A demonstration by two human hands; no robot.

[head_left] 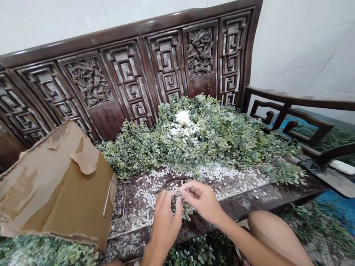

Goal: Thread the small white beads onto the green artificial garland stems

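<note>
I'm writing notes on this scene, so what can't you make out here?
All in the head view:
What the left hand and right hand pinch: too small, partly covered by fingers.
The area behind the cardboard: hidden by it.
The carved bench back's far left end: cut off by the left edge.
The white bits: too small to identify.

Left forearm (148, 262): bare, angled up and inward from the lower edge of view.
Right forearm (255, 244): bare, slanted inward to mirror it.
Left hand (165, 214): back outward, index finger and thumb curved forward; tip contact was unclear.
Right hand (204, 201): thumb and index finger pinched, remaining fingers curled.
Hand spacing: fingertips nearly met.
Knees (273, 230): bare, bent, set apart outside the forearms.
</note>
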